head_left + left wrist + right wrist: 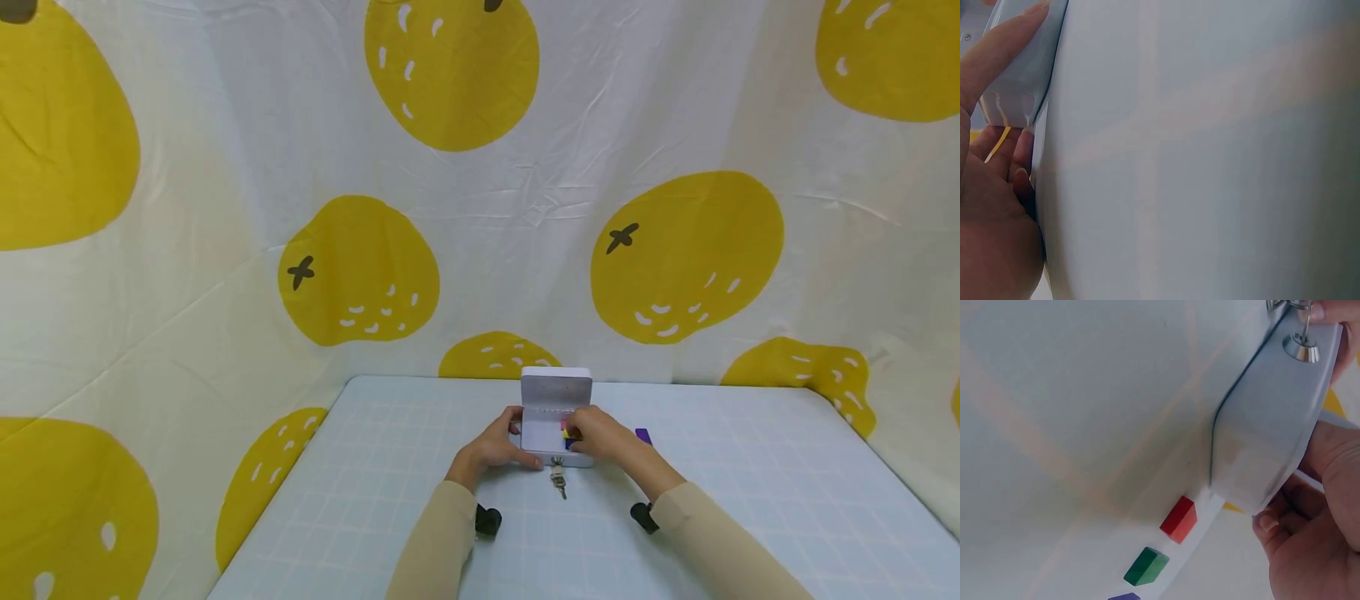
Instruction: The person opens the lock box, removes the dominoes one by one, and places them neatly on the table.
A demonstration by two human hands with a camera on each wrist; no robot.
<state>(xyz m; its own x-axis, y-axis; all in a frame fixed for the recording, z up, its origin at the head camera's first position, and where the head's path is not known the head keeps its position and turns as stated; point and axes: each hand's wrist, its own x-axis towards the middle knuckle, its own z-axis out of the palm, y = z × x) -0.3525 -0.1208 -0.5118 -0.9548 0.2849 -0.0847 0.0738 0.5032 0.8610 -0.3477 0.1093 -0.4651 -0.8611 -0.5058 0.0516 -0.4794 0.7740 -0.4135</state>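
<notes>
A small white metal lockbox stands on the table with its lid raised. My left hand holds its left side, thumb along the front and the other fingers around the side wall. My right hand reaches over the right edge, fingers bent inside the box. Pink, yellow and blue blocks show beside those fingertips; whether they pinch one is hidden. Keys hang from the front lock.
Right of the box, a red block, a green block and a purple block lie in a row on the table. Behind the table hangs a curtain with yellow fruit shapes.
</notes>
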